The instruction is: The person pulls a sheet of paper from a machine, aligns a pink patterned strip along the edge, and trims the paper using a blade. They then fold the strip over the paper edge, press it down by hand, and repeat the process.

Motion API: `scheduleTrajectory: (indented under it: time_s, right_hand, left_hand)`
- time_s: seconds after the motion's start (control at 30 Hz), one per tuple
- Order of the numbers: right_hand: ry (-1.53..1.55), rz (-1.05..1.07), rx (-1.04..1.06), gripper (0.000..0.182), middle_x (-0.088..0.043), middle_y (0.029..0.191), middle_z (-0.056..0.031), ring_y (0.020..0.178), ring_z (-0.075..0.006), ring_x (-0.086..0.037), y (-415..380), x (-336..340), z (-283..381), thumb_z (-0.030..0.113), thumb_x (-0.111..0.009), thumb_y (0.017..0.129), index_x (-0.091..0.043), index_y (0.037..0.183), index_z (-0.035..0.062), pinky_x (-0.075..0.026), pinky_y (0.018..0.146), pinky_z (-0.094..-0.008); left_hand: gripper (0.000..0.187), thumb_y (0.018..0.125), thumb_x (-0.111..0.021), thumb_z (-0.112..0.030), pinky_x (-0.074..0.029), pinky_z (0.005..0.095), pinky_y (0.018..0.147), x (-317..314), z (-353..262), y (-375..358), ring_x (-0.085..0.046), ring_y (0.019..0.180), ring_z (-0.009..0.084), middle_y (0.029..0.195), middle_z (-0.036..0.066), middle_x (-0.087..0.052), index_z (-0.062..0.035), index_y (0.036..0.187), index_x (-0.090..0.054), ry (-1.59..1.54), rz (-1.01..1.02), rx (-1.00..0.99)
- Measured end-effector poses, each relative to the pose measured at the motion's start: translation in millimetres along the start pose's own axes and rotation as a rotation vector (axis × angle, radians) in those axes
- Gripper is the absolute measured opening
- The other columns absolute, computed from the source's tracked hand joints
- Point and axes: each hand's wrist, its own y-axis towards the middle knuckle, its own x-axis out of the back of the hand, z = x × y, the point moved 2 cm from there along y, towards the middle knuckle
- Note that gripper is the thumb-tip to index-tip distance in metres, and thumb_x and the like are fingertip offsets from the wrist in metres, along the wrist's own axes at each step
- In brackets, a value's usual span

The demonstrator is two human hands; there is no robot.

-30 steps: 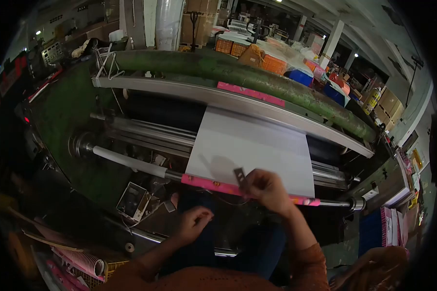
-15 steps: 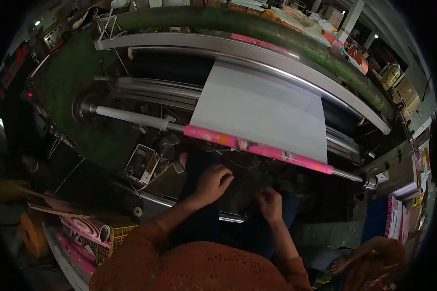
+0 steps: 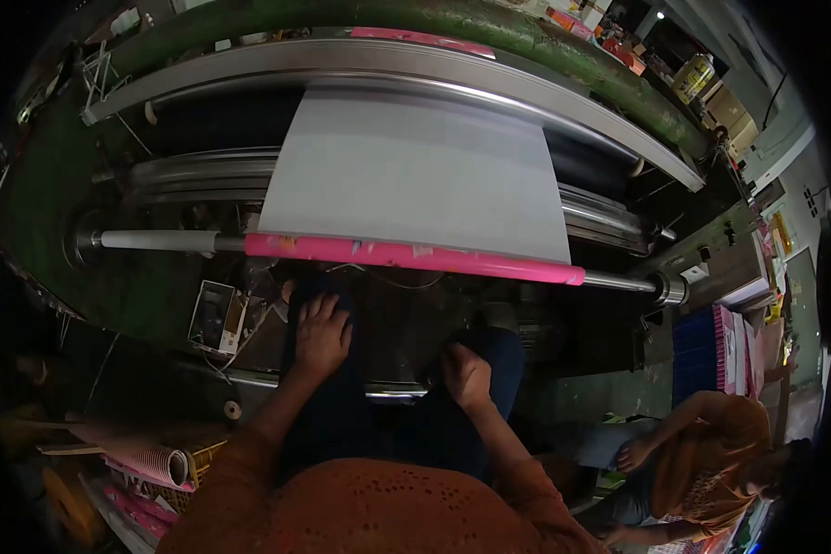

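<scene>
My left hand (image 3: 323, 334) lies flat on my left knee, its fingers spread and holding nothing. My right hand (image 3: 467, 374) rests by my right thigh with its fingers curled in; what they may hold is hidden. In front of both hands a pink printed roll (image 3: 415, 258) sits on a metal shaft (image 3: 619, 283). A wide white sheet (image 3: 415, 171) runs from this roll up under a metal bar (image 3: 388, 63). Neither hand touches the roll or the sheet.
An open box (image 3: 217, 319) with small items stands left of my knees. A yellow crate (image 3: 203, 459) with pink rolls is at lower left. At lower right sits another person (image 3: 711, 452) in an orange top. Blue and pink stacks (image 3: 711, 351) stand at the right.
My left hand has come down onto my knee and its fingers have spread. My right hand has lowered toward my thigh. The view has turned, and more of the other person shows.
</scene>
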Motion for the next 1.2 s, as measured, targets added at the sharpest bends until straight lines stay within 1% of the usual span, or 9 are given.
scheduleTrajectory:
  time_s: [0.17, 0.27, 0.43, 0.5, 0.57, 0.7, 0.8, 1.1, 1.2]
  right_hand:
    - [-0.004, 0.008, 0.044, 0.012, -0.064, 0.081, -0.0157, 0.079, -0.0361, -0.062, 0, 5, 9, 0.013, -0.064, 0.079, -0.060, 0.089, 0.0065, -0.050, 0.067, -0.0431]
    - [0.105, 0.329, -0.039, 0.010, -0.065, 0.075, -0.0135, 0.070, -0.0267, -0.065, 14, 24, 22, 0.011, -0.065, 0.083, -0.065, 0.090, 0.0048, -0.051, 0.064, -0.0348]
    - [0.362, 0.266, 0.219, 0.007, -0.062, 0.069, -0.0062, 0.066, -0.0109, -0.059, 100, 104, 155, 0.005, -0.068, 0.081, -0.064, 0.085, 0.0007, -0.048, 0.061, -0.0258]
    - [0.337, 0.216, 0.363, 0.008, -0.063, 0.070, -0.0085, 0.064, -0.0146, -0.060, 149, 104, 202, 0.005, -0.068, 0.081, -0.063, 0.085, 0.0007, -0.048, 0.061, -0.0270]
    - [0.208, 0.167, 0.513, 0.005, -0.064, 0.070, -0.0083, 0.064, -0.0146, -0.061, 203, 77, 234, 0.004, -0.065, 0.081, -0.064, 0.082, -0.0007, -0.048, 0.062, -0.0266]
    - [0.104, 0.239, 0.573, 0.008, -0.068, 0.077, -0.0155, 0.068, -0.0265, -0.066, 266, 11, 262, 0.007, -0.065, 0.079, -0.065, 0.084, 0.0006, -0.052, 0.066, -0.0333]
    - [0.014, 0.227, 0.622, 0.010, -0.068, 0.079, -0.0163, 0.070, -0.0297, -0.066, 281, -9, 267, 0.009, -0.065, 0.077, -0.065, 0.084, 0.0013, -0.052, 0.067, -0.0358]
    - [-0.228, 0.313, 0.769, 0.008, -0.067, 0.079, -0.0163, 0.078, -0.0352, -0.065, 294, -22, 283, 0.010, -0.064, 0.071, -0.066, 0.078, 0.0045, -0.053, 0.068, -0.0415]
    - [-0.488, 0.407, 0.810, 0.011, -0.068, 0.082, -0.0160, 0.082, -0.0328, -0.067, 302, -28, 309, 0.010, -0.065, 0.069, -0.067, 0.079, 0.0039, -0.055, 0.070, -0.0409]
  left_hand:
    - [0.021, 0.076, -0.067, -0.020, -0.036, 0.0467, 0.099, 2, -1, 1, -0.046, 0.120, 0.0329, 0.120, 0.015, -0.055, -0.0043, 0.091, -0.063, -0.002, -0.019, 0.008]
    - [0.020, 0.076, -0.067, -0.019, -0.038, 0.0466, 0.097, 3, 5, 1, -0.048, 0.117, 0.0317, 0.117, 0.014, -0.056, -0.0050, 0.089, -0.063, -0.113, -0.038, 0.030]
    - [0.019, 0.074, -0.069, -0.013, -0.046, 0.0449, 0.086, 27, 0, 9, -0.055, 0.107, 0.0313, 0.107, 0.012, -0.060, -0.0043, 0.091, -0.064, -0.286, -0.156, -0.030]
    - [0.019, 0.074, -0.069, -0.013, -0.048, 0.0435, 0.083, 50, -12, 18, -0.057, 0.105, 0.0303, 0.103, 0.012, -0.061, -0.0038, 0.090, -0.064, -0.313, -0.198, -0.118]
    - [0.018, 0.075, -0.069, -0.014, -0.049, 0.0434, 0.082, 78, -28, 23, -0.058, 0.103, 0.0293, 0.098, 0.011, -0.062, -0.0033, 0.089, -0.065, -0.226, -0.383, -0.430]
    - [0.029, 0.076, -0.071, -0.019, -0.046, 0.0457, 0.088, 129, -25, 54, -0.055, 0.108, 0.0293, 0.105, 0.012, -0.060, -0.0022, 0.098, -0.063, -0.118, -0.467, -0.408]
    - [0.055, 0.073, -0.074, -0.032, -0.037, 0.0462, 0.097, 145, -8, 75, -0.049, 0.112, 0.0301, 0.115, 0.015, -0.054, 0.0020, 0.113, -0.055, -0.050, -0.224, -0.196]
    - [0.032, 0.071, -0.070, -0.032, -0.038, 0.0327, 0.072, 129, 18, 91, -0.049, 0.080, 0.0184, 0.080, 0.004, -0.049, -0.0075, 0.086, -0.056, 0.176, -0.196, -0.301]
    - [0.045, 0.066, -0.076, -0.032, -0.039, 0.0371, 0.079, 133, 16, 90, -0.052, 0.088, 0.0247, 0.093, 0.008, -0.055, -0.0052, 0.097, -0.058, 0.107, -0.086, -0.261]
